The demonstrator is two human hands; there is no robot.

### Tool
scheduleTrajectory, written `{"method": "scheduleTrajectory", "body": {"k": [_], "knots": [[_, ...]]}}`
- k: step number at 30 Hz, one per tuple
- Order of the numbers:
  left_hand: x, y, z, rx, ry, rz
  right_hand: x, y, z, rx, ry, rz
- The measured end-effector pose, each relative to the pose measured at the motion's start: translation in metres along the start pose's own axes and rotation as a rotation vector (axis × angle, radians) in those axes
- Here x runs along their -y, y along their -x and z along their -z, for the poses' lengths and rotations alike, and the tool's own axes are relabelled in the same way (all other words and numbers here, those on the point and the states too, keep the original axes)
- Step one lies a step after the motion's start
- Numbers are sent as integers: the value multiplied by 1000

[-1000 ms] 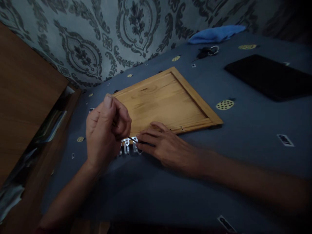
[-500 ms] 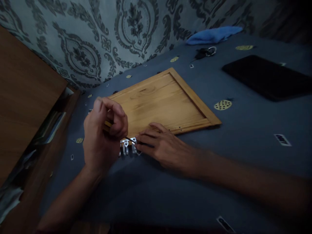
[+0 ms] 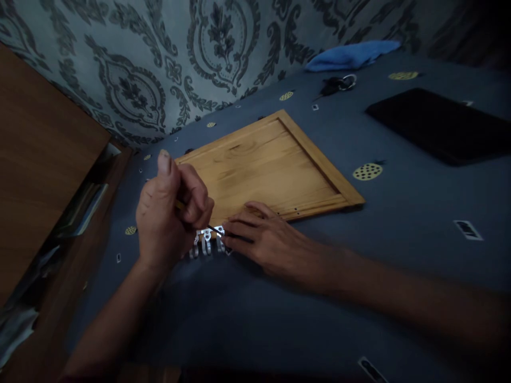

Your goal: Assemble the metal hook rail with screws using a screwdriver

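My left hand point(image 3: 171, 213) is closed round a screwdriver point(image 3: 180, 205), thumb pointing up. A bit of yellow handle shows between the fingers, and the thin dark shaft slants down to the right. The shaft reaches over a silver metal hook strip point(image 3: 206, 234) with several curved hooks, at the near edge of a framed wooden panel point(image 3: 267, 165). My right hand point(image 3: 275, 244) rests on that edge with fingers extended and apart, its fingertips beside the strip and the shaft's end. The screwdriver's tip is hidden by those fingertips.
The panel lies on a dark blue patterned cloth point(image 3: 407, 255). Beyond it are keys on a ring point(image 3: 337, 85) and a blue cloth point(image 3: 353, 56) by the wallpapered wall. A black flat object point(image 3: 443, 127) lies at right. Wooden furniture point(image 3: 43, 159) with shelves stands at left.
My left hand has turned a little on the screwdriver, and its thumb now stands straighter and higher. My right hand and the panel have hardly moved.
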State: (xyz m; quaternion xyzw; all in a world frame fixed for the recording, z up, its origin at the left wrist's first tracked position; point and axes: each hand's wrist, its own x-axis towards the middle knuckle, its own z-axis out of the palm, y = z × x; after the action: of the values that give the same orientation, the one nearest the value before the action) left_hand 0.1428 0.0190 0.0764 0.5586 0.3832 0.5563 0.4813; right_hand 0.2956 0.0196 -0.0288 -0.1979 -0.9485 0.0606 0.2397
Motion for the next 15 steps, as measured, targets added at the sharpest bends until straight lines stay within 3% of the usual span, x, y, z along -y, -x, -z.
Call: {"method": "scheduleTrajectory", "body": {"k": [11, 15], "knots": [[1, -13, 20, 399, 117, 68, -1, 1, -2, -29, 27, 9], [5, -14, 24, 427, 163, 5, -1, 1, -1, -16, 21, 10]]}}
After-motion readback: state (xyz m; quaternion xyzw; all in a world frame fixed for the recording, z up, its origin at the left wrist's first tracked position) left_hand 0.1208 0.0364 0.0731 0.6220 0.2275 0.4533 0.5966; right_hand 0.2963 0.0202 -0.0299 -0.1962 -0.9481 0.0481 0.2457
